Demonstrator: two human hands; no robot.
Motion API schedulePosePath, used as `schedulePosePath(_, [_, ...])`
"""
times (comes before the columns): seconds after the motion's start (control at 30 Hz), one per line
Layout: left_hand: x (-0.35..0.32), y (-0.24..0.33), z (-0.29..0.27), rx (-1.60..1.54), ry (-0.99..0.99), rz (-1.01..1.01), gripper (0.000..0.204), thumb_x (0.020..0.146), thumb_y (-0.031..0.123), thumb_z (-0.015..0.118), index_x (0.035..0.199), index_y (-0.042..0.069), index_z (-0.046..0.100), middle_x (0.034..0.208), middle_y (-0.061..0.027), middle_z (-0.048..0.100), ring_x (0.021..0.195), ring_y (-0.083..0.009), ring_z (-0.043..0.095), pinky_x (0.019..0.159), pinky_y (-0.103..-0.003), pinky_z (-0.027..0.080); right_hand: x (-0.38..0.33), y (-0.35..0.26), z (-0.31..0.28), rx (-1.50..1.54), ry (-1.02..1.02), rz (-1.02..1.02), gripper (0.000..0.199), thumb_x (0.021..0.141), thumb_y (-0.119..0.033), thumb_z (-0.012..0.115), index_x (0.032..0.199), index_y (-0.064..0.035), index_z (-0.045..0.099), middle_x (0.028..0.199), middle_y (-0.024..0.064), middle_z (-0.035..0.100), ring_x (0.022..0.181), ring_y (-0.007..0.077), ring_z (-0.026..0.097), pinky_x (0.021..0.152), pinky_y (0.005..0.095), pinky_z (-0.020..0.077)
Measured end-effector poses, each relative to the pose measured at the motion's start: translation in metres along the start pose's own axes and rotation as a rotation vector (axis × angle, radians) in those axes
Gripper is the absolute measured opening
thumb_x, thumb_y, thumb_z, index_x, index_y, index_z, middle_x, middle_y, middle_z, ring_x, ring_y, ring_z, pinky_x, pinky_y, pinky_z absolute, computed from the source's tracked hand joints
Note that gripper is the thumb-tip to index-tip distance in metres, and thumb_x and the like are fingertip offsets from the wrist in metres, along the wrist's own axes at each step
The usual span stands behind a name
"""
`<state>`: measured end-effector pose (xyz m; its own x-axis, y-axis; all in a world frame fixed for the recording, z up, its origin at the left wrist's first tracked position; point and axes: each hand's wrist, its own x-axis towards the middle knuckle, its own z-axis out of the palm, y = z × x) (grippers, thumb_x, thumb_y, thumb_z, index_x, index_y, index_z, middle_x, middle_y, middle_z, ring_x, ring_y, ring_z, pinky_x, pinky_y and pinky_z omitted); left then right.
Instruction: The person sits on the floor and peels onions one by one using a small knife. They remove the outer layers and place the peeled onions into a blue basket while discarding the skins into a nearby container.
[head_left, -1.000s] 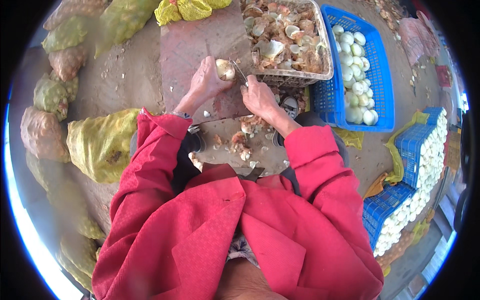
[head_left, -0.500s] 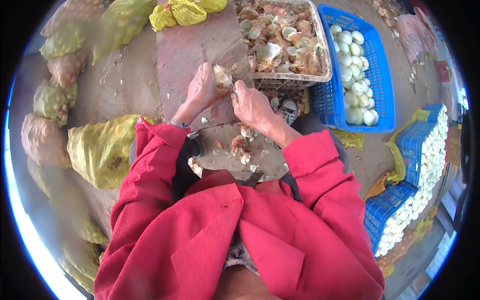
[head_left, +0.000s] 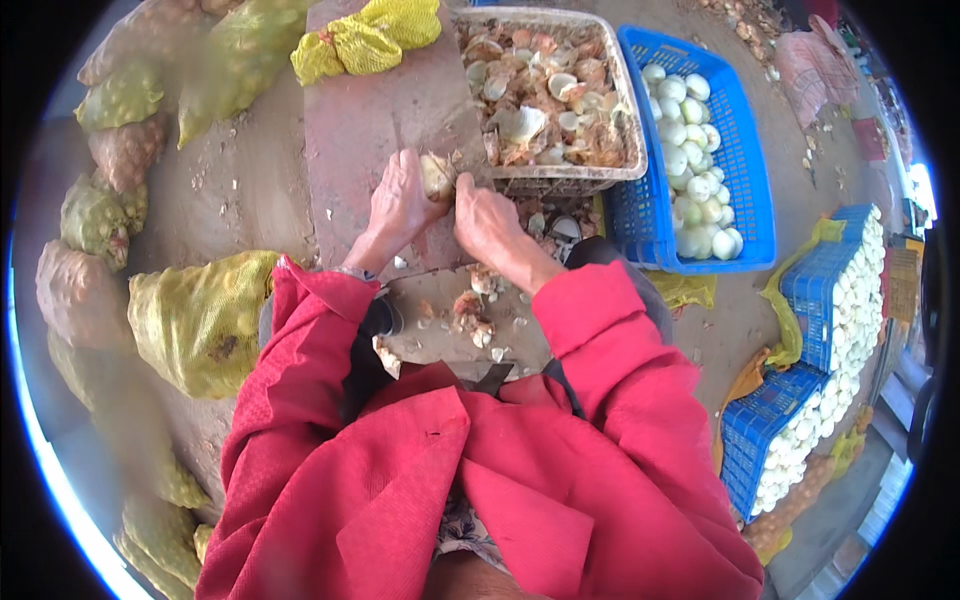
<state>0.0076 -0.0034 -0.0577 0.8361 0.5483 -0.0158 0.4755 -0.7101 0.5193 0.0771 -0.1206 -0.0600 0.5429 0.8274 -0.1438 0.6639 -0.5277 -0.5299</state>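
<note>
My left hand is closed around a pale, partly peeled onion over the reddish-brown board. Close against the onion's right side is my right hand, its fingers curled tight. It grips a small knife, whose thin blade shows in the earlier picture but is barely visible now. Beyond my right hand stands a white crate filled with brown and white onion skins. Loose skins lie on the floor between my legs.
At the right stands a blue basket of peeled white onions. Farther right are more blue crates heaped with onions. Filled mesh sacks line the left side. A yellow mesh bag lies on the board's far end.
The view has shifted slightly, so the crates and board sit a little farther left. Both hands stay at the onion; the thin blade seen across it before is now barely visible.
</note>
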Motion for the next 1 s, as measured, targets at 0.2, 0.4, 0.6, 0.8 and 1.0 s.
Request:
schedulePosePath(0.2, [0.003, -0.005, -0.002, -0.181, 0.008, 0.002, 0.058, 0.057, 0.026, 0.073, 0.098, 0.001, 0.040, 0.095, -0.0209, 0.049, 0.092, -0.0358, 0.049, 0.078, -0.040, 0.041, 0.003, 0.010, -0.008, 0.498, -0.018, 0.085, 0.054, 0.075, -0.009, 0.048, 0.126, -0.0011, 0.032, 0.065, 0.0221, 0.058, 0.057, 0.0325, 0.059, 0.051, 0.0426, 0.0467])
schedulePosePath(0.4, [0.002, 0.012, -0.036, -1.096, -0.176, 0.131, 0.066, 0.068, 0.012, 0.070, 0.121, 0.005, 0.031, 0.097, -0.0046, 0.052, 0.072, -0.0092, 0.054, 0.048, -0.022, 0.047, 0.010, 0.063, 0.012, 0.733, 0.282, 0.089, 0.047, 0.077, -0.014, 0.052, 0.121, -0.0028, 0.041, 0.073, 0.0110, 0.056, 0.067, 0.0276, 0.055, 0.066, 0.0354, 0.0455])
schedulePosePath(0.6, [0.006, 0.023, -0.030, -0.987, -0.153, 0.161, 0.075, 0.065, 0.009, 0.071, 0.125, 0.003, 0.026, 0.104, -0.0064, 0.048, 0.091, -0.0132, 0.049, 0.075, -0.027, 0.045, -0.016, 0.015, -0.046, 1.454, 0.190, 0.306, 0.036, 0.082, -0.024, 0.054, 0.107, 0.0014, 0.051, 0.088, 0.0096, 0.059, 0.083, 0.0175, 0.053, 0.075, 0.0307, 0.0423])
schedulePosePath(0.8, [-0.007, 0.022, -0.022, -1.126, -0.139, 0.222, 0.078, 0.064, 0.019, 0.074, 0.124, 0.003, 0.027, 0.113, -0.0090, 0.047, 0.104, -0.0189, 0.049, 0.088, -0.032, 0.042, 0.002, -0.003, -0.040, 1.369, 0.307, 0.254, 0.036, 0.076, -0.027, 0.066, 0.098, 0.0006, 0.059, 0.073, 0.0079, 0.060, 0.065, 0.0112, 0.053, 0.059, 0.0291, 0.0439])
schedulePosePath(1.0, [0.000, 0.034, -0.017, -1.003, -0.497, 0.093, 0.068, 0.073, 0.001, 0.064, 0.127, 0.009, 0.023, 0.111, -0.0071, 0.046, 0.100, -0.0154, 0.048, 0.080, -0.027, 0.044, 0.000, 0.022, -0.032, 0.918, 0.563, 0.259, 0.026, 0.074, -0.019, 0.060, 0.087, 0.0033, 0.061, 0.067, 0.0170, 0.062, 0.062, 0.0262, 0.061, 0.057, 0.0355, 0.0470])
